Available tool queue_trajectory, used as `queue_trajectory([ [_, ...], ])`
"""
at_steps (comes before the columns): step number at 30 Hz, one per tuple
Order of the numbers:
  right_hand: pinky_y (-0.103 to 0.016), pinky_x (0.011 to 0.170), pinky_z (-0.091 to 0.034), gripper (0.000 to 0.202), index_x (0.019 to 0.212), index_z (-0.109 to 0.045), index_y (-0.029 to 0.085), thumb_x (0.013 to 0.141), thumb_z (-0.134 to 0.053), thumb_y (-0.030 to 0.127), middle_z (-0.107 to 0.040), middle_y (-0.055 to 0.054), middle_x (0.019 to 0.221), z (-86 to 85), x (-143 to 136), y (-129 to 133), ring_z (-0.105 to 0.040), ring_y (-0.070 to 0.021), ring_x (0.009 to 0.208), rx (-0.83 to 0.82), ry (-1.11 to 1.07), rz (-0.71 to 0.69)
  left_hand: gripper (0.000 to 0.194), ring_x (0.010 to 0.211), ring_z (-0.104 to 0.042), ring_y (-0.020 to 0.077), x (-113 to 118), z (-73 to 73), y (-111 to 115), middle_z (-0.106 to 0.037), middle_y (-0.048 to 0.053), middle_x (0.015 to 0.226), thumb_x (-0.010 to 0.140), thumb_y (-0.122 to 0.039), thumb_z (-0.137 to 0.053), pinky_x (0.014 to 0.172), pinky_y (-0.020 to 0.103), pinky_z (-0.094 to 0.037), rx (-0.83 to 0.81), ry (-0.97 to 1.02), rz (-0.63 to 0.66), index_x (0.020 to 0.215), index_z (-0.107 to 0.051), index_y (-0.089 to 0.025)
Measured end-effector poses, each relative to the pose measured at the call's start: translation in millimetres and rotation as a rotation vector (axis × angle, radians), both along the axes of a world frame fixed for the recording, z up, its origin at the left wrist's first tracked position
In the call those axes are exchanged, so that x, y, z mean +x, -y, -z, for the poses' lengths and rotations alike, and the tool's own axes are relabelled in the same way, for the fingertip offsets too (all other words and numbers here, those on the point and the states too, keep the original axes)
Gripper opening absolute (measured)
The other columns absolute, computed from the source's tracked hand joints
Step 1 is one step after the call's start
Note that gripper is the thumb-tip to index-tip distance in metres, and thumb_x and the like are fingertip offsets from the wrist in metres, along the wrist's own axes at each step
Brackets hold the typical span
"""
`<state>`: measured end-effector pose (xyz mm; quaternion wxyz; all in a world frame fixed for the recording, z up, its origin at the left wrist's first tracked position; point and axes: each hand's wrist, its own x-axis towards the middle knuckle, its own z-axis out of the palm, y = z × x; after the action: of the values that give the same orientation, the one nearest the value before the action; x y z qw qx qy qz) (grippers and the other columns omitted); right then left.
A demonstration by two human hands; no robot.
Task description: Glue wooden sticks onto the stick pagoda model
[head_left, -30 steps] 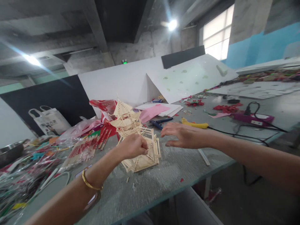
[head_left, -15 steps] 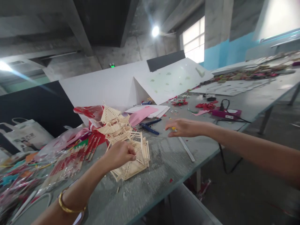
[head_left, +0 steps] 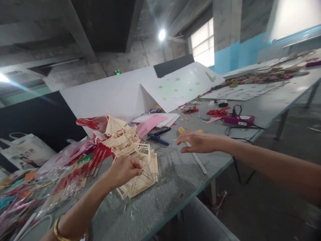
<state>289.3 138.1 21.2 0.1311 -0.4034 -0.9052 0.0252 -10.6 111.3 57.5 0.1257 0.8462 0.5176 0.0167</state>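
Observation:
A model tower of thin pale wooden sticks (head_left: 147, 175) lies on the grey table (head_left: 173, 180). Over its middle is my left hand (head_left: 127, 170), fingers curled together; whatever they may pinch is hidden. My right hand (head_left: 194, 142) hovers at the right with its fingers apart and nothing seen between them. Just behind that hand is a yellow-handled tool (head_left: 181, 129), and a clear glue stick (head_left: 200, 163) lies below it. Between the tower and my right hand rest blue-handled pliers (head_left: 160, 138).
Packets of sticks (head_left: 71, 175) and plastic bags cover the left side. Pink paper (head_left: 151, 124) lies behind the tower. A purple power strip (head_left: 238, 119) with black cables sits at the right. White boards stand along the back.
The view has shifted slightly. My right hand has moved a little off the yellow-handled tool, which now shows more. My left hand remains over the tower.

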Motion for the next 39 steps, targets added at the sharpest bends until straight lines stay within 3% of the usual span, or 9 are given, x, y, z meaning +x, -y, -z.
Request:
queue_trajectory([
  [9, -0.033, 0.089, -0.038, 0.033, 0.103, -0.061, 0.011, 0.083, -0.052, 0.035, -0.061, -0.011, 0.104, -3.5, -18, 8, -0.053, -0.0223, 0.101, 0.025, -0.03, -0.057, 0.019, 0.064, -0.056, 0.0143, -5, 4.4, -2, -0.062, -0.002, 0.06, 0.07, -0.03, -0.053, 0.057, 0.021, -0.034, 0.023, 0.025, 0.029, 0.068, -0.068, -0.018],
  [14, -0.029, 0.088, -0.039, 0.031, 0.108, -0.059, 0.009, 0.083, -0.054, 0.026, -0.061, -0.011, 0.105, -13.0, -66, 18, -0.053, -0.0193, 0.1, 0.16, -0.078, -0.239, 0.019, 0.065, -0.057, 0.0144, -8, 10.4, -6, -0.065, -0.001, 0.064, 0.069, -0.031, -0.055, 0.058, 0.021, -0.035, -0.001, 0.074, 0.013, 0.07, -0.069, -0.018],
  [18, -0.031, 0.089, -0.037, 0.03, 0.106, -0.06, 0.008, 0.08, -0.058, 0.022, -0.062, -0.012, 0.104, -25.6, -107, 10, -0.053, -0.0206, 0.099, 0.243, 0.083, -0.453, 0.019, 0.064, -0.058, 0.0143, -10, 12.1, -5, -0.065, -0.001, 0.064, 0.068, -0.031, -0.056, 0.058, 0.021, -0.036, 0.015, 0.084, -0.026, 0.073, -0.069, -0.019],
  [21, -0.029, 0.081, -0.038, 0.025, 0.102, -0.064, 0.011, 0.08, -0.057, 0.022, -0.065, -0.011, 0.097, -29.6, -124, -3, -0.056, -0.0193, 0.094, 0.195, 0.19, -0.511, 0.018, 0.064, -0.059, 0.0144, -9, 8.4, 0, -0.065, -0.001, 0.064, 0.068, -0.029, -0.055, 0.059, 0.022, -0.036, 0.03, 0.067, -0.043, 0.072, -0.069, -0.019],
  [28, -0.023, 0.067, -0.036, 0.017, 0.09, -0.069, 0.014, 0.081, -0.056, 0.022, -0.068, -0.006, 0.081, -22.7, -136, -18, -0.057, -0.0134, 0.077, 0.076, 0.173, -0.529, 0.017, 0.07, -0.06, 0.0155, -10, 3.6, 7, -0.067, 0.0, 0.068, 0.068, -0.027, -0.054, 0.06, 0.022, -0.035, 0.08, 0.012, -0.046, 0.072, -0.07, -0.021],
  [39, -0.023, 0.069, -0.036, 0.013, 0.084, -0.069, 0.014, 0.08, -0.057, 0.018, -0.069, -0.005, 0.08, -22.3, -139, -21, -0.057, -0.0133, 0.076, 0.07, 0.147, -0.553, 0.015, 0.072, -0.06, 0.0162, -14, 4.3, 7, -0.067, 0.0, 0.069, 0.068, -0.027, -0.055, 0.06, 0.022, -0.035, 0.085, -0.004, -0.055, 0.072, -0.068, -0.021],
])
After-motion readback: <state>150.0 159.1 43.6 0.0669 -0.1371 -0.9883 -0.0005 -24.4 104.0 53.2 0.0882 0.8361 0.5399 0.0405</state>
